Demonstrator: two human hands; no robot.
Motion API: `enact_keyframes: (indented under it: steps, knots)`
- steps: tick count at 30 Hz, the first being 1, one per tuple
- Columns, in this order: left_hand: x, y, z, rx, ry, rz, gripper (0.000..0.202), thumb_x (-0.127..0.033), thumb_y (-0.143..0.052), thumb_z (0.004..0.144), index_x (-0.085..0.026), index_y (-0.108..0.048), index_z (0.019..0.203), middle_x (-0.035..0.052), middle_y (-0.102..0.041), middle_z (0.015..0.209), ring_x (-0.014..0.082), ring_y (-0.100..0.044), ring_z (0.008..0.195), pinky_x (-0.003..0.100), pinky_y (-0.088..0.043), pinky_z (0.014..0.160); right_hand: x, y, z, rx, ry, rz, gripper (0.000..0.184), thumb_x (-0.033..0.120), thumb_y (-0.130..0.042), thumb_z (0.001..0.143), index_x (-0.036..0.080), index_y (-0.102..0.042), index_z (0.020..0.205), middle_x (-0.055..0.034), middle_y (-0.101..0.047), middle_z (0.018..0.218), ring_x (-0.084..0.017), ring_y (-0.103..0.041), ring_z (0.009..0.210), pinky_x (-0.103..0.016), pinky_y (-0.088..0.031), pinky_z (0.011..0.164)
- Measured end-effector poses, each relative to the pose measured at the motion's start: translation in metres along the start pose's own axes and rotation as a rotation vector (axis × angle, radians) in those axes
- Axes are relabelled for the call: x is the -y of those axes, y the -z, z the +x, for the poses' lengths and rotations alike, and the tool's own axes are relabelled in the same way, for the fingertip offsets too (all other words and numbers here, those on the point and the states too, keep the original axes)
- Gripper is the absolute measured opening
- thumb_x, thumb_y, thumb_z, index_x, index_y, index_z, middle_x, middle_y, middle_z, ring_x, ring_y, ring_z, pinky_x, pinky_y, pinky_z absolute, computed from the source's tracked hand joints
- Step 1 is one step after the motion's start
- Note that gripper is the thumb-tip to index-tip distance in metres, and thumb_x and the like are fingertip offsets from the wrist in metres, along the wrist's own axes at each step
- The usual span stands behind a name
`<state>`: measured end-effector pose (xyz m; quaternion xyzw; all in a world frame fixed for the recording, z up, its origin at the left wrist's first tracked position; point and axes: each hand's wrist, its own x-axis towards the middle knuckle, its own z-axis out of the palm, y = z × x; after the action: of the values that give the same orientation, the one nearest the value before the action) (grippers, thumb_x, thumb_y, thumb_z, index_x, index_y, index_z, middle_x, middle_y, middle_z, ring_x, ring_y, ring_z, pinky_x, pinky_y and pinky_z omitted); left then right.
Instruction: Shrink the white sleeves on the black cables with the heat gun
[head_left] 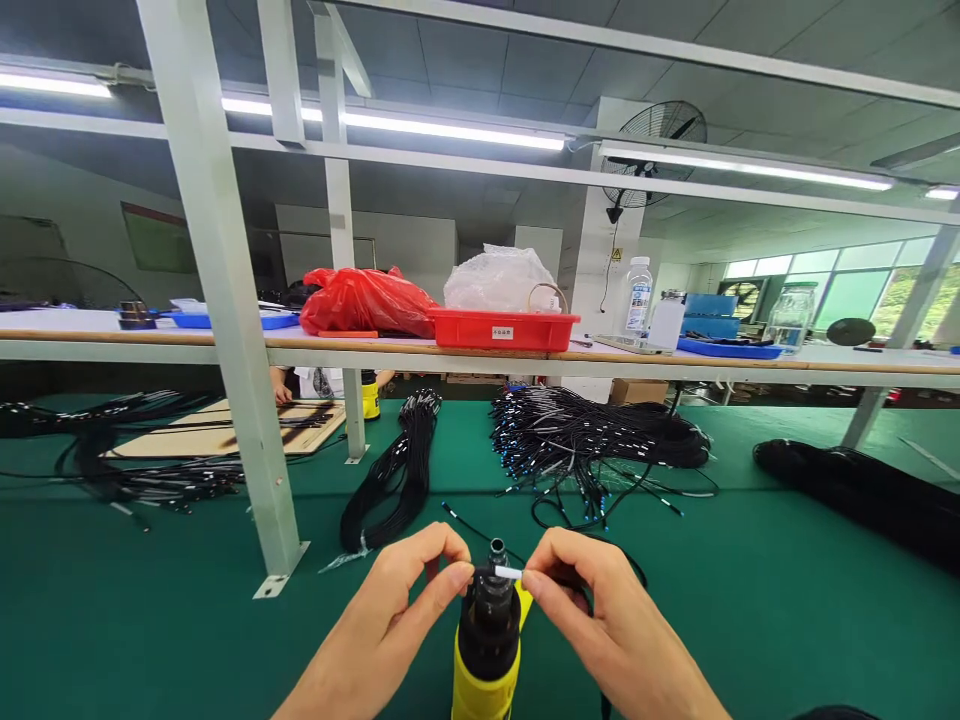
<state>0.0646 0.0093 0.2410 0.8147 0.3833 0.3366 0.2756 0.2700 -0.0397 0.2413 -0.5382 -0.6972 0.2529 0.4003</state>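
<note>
1. Left hand (382, 625) and right hand (600, 620) pinching a thin black cable (559, 580) over the nozzle of a yellow-and-black heat gun (487, 640), low centre of the green worktop (750, 620).
2. Fingers (439, 580) narrow on both sides, closed on the cable, a short white sleeve (508, 572) stretched between them.
3. Best kept: sleeve centred just above the nozzle, cable taut and level, fingertips clear of the hot tip, judging by how close they sit.
4. Sleeve small, white, tube-like; cable glossy black, trailing off right.
5. Beyond: bundled black cables (592, 440), red tray (502, 328) on the shelf.
</note>
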Motion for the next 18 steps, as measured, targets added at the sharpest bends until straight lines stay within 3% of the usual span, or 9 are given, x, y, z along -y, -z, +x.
enact_keyframes:
  steps: [4, 10, 18]
  knots:
    - [-0.003, 0.004, -0.002, -0.014, -0.026, 0.015, 0.029, -0.046, -0.042, 0.092, -0.023, -0.057, 0.083, -0.0011, -0.054, 0.078, 0.0147, -0.048, 0.07, 0.022, -0.041, 0.057, -0.001, -0.001, -0.001, 0.003, 0.007, 0.005, 0.022, 0.031, -0.048, 0.092, 0.019, -0.054, 0.075, 0.0028, -0.051, 0.07, -0.011, -0.042, 0.065, -0.024, -0.028, 0.055]
    - [-0.004, 0.005, 0.006, 0.005, 0.024, 0.019, 0.034, -0.047, -0.038, 0.094, -0.021, -0.054, 0.078, -0.0013, -0.053, 0.075, 0.0155, -0.047, 0.072, 0.024, -0.038, 0.062, 0.0, 0.0, 0.004, -0.028, 0.028, 0.097, 0.021, 0.03, -0.048, 0.092, 0.018, -0.056, 0.077, 0.0032, -0.049, 0.069, -0.011, -0.042, 0.064, -0.023, -0.032, 0.056]
    - [-0.003, -0.001, 0.015, -0.027, 0.12, -0.168, 0.036, -0.051, -0.041, 0.093, -0.021, -0.054, 0.077, -0.0044, -0.051, 0.065, 0.013, -0.045, 0.065, 0.024, -0.033, 0.058, 0.003, 0.004, 0.015, -0.054, 0.037, 0.061, 0.022, 0.029, -0.048, 0.091, 0.018, -0.05, 0.072, 0.0036, -0.046, 0.066, -0.011, -0.037, 0.062, -0.024, -0.029, 0.054]
